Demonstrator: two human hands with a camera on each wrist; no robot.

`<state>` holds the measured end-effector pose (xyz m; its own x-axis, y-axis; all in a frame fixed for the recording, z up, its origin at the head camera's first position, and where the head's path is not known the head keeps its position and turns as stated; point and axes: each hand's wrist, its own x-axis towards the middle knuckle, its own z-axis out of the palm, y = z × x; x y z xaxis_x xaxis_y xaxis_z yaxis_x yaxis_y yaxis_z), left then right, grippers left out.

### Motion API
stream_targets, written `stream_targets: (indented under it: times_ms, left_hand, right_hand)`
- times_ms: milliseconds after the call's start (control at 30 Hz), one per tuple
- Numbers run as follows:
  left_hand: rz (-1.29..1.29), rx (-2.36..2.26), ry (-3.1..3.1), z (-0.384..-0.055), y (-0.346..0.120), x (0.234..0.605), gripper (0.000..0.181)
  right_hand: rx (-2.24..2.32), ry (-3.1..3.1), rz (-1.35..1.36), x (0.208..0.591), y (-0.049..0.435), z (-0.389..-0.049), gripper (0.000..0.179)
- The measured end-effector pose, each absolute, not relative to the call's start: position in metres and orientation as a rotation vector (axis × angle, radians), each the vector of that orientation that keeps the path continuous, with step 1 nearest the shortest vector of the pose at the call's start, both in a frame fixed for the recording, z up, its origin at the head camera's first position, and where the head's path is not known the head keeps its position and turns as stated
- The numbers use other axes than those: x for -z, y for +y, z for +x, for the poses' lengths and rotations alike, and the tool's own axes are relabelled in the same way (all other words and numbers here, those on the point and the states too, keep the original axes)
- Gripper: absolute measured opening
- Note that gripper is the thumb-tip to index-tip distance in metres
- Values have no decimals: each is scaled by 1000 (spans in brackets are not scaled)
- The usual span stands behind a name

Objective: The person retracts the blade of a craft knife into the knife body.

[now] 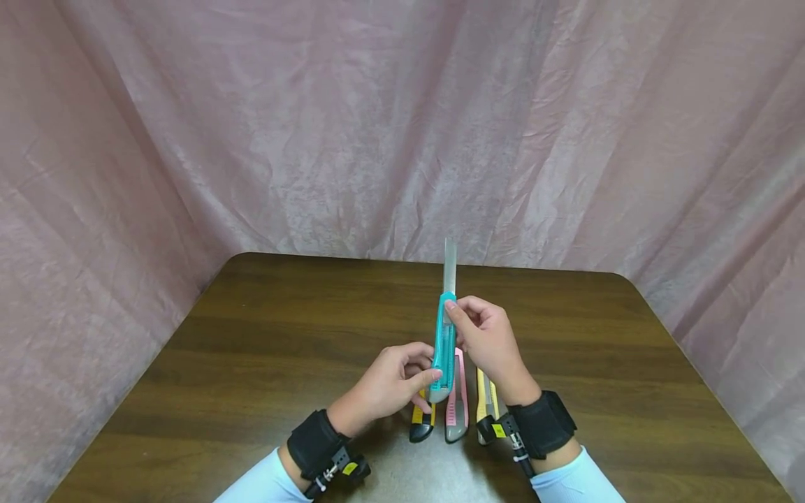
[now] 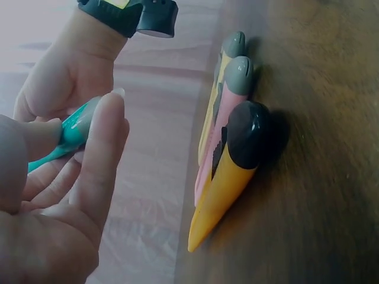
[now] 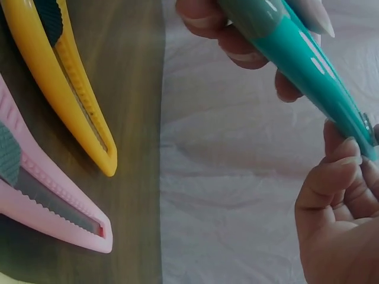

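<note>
A teal utility knife (image 1: 444,346) is held up over the table, its long blade (image 1: 450,265) slid out and pointing away. My left hand (image 1: 396,381) pinches the grey-tipped rear end of the handle between thumb and fingers. With its thumb lying near the slider, my right hand (image 1: 487,335) grips the front end by the blade. In the left wrist view the knife's rear (image 2: 80,127) shows between the left fingers. Behind and below the hands lie a yellow-and-black utility knife (image 1: 423,423), a pink one (image 1: 458,402) and a pale yellow one (image 1: 484,398), partly covered by the right wrist.
The three knives rest side by side on a dark wooden table (image 1: 264,335) with rounded far corners. A pink curtain (image 1: 352,140) hangs behind and along the sides. Each wrist wears a black band (image 1: 317,443) with a small camera.
</note>
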<state>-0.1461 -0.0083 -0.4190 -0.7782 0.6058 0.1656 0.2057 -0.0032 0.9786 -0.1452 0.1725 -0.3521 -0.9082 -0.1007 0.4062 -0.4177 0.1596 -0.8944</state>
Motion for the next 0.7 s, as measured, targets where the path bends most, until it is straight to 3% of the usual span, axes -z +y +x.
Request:
stream_targets:
  times_ms: [700]
  left_hand:
    - [917,-1954,1850,-130,-7,394,22]
  right_hand:
    - [-1816,-2007,573,369,173,-152,14]
